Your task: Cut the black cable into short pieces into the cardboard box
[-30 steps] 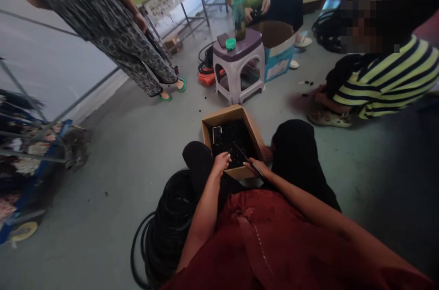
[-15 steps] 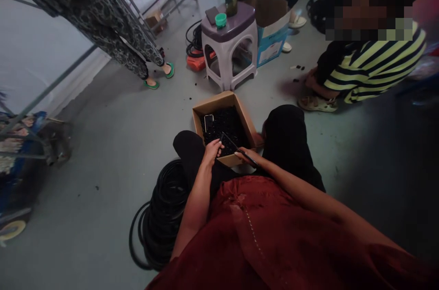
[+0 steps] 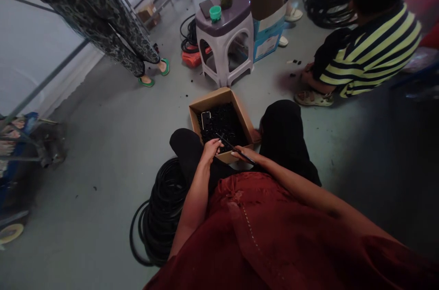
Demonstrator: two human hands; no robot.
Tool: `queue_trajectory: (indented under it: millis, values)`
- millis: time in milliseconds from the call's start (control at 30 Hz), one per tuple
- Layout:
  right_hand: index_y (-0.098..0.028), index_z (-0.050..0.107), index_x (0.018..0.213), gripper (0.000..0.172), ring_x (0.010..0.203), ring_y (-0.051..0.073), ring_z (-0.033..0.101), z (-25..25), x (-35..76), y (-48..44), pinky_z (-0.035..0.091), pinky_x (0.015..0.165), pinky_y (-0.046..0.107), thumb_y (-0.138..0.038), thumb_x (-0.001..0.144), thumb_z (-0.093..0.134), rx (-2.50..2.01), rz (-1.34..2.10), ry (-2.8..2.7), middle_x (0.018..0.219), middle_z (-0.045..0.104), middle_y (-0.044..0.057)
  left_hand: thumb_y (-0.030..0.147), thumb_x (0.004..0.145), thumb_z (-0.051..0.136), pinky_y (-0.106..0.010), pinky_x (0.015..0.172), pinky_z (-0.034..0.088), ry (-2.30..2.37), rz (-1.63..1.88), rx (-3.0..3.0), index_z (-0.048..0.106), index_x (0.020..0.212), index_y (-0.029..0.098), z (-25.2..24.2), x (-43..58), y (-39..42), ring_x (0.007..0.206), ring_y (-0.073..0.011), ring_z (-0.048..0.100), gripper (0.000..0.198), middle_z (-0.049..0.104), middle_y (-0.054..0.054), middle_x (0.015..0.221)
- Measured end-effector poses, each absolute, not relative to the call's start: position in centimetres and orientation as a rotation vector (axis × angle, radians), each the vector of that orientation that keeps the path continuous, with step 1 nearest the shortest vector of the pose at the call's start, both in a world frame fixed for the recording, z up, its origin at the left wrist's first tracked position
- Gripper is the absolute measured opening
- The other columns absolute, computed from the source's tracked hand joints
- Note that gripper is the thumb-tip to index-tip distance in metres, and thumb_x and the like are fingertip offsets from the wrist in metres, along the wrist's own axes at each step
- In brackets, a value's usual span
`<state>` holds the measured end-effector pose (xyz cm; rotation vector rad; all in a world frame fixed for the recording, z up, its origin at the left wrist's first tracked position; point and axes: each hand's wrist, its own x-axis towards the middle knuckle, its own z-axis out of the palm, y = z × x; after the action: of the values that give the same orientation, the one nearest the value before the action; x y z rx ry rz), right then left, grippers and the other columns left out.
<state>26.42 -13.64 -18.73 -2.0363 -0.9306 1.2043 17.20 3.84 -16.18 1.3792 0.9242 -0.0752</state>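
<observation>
A stool (image 3: 224, 47) stands behind the cardboard box (image 3: 212, 100), a cable coil (image 3: 159, 217) left.

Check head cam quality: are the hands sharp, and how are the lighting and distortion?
Head view: left hand and right hand are fairly sharp against the cardboard box; the red garment falls into heavy shadow; the pale wall is bright, without clear glare; wide-angle distortion bends the frame edges.
</observation>
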Motion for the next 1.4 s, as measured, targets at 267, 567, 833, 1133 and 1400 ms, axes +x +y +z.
queue_trajectory:
  millis: [267,567,833,1133,1400]
  values:
    - [-0.015,0.055,0.116,0.042,0.092,0.022,0.062,-19.7,26.3,-13.8,0.045,0.075,0.027,-0.049,0.091,0.048,-2.031,1.182,-0.953,0.103,0.067,0.009,0.022,0.085,0.055,-0.015,0.04,0.029,0.896,-0.161,1.419,0.059,0.108,0.009,-15.9,17.3,3.3,0.044,-0.0017,0.042,0.027,0.066,-0.004,0.079]
    - [-0.015,0.05,0.123,0.051,0.101,0.023,0.06,-20.0,26.3,-13.6,0.044,0.079,0.026,-0.053,0.089,0.05,-2.054,1.173,-0.967,0.117,0.063,0.012,0.022,0.084,0.055,-0.017,0.042,0.029,0.825,-0.228,1.48,0.065,0.107,0.009,-15.3,17.3,3.0,0.045,-0.0027,0.042,0.028,0.067,-0.005,0.079]
    - [-0.019,0.054,0.108,0.043,0.093,0.024,0.061,-19.4,26.1,-13.3,0.038,0.07,0.025,-0.057,0.09,0.043,-2.21,1.133,-0.982,0.103,0.067,0.01,0.02,0.085,0.054,-0.017,0.041,0.028,0.842,-0.237,1.504,0.064,0.107,0.007,-15.5,17.4,3.0,0.043,-0.0022,0.041,0.028,0.066,-0.004,0.078]
    - [-0.02,0.056,0.104,0.043,0.086,0.022,0.062,-19.5,26.0,-13.2,0.034,0.064,0.024,-0.058,0.09,0.042,-2.297,1.12,-0.983,0.093,0.068,0.01,0.017,0.086,0.05,-0.017,0.04,0.028,0.897,-0.242,1.518,0.064,0.103,0.007,-15.8,17.6,3.0,0.041,-0.0017,0.04,0.023,0.063,-0.002,0.073]
    - [-0.019,0.058,0.107,0.036,0.086,0.024,0.063,-19.8,26.1,-12.9,0.032,0.062,0.024,-0.049,0.089,0.047,-2.36,1.135,-0.988,0.094,0.069,0.011,0.015,0.086,0.049,-0.017,0.04,0.027,0.95,-0.246,1.559,0.064,0.099,0.008,-16.1,17.7,2.9,0.041,-0.002,0.039,0.021,0.063,-0.001,0.071]
